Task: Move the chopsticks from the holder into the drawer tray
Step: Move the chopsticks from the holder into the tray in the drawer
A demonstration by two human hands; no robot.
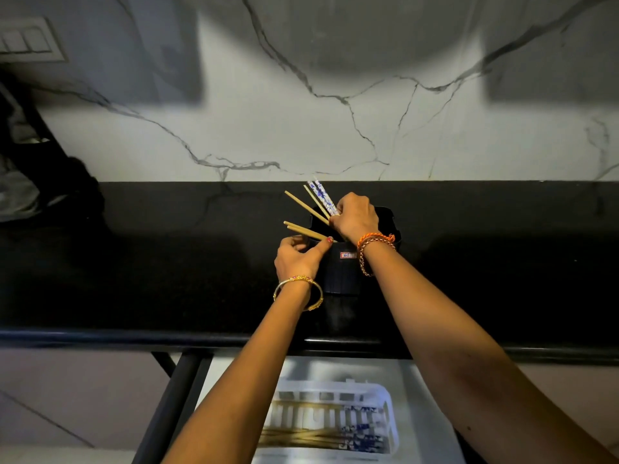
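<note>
A dark holder [343, 272] stands on the black counter, with several chopsticks sticking out of its top toward the left. My right hand [355, 217] grips a bunch of them, two blue-and-white patterned chopsticks [321, 195] and plain wooden ones [306, 206]. My left hand [299, 257] grips the holder's left side near its rim, just below two more wooden chopsticks [303, 230]. Below the counter edge, a white slotted drawer tray [390, 405] holds several wooden and patterned chopsticks lying flat.
The black counter [167, 279] runs the full width, backed by a white marble wall [268, 128]. A dark bag-like shape [37, 175] sits at the far left. The open drawer [432, 413] lies beneath the counter's front edge.
</note>
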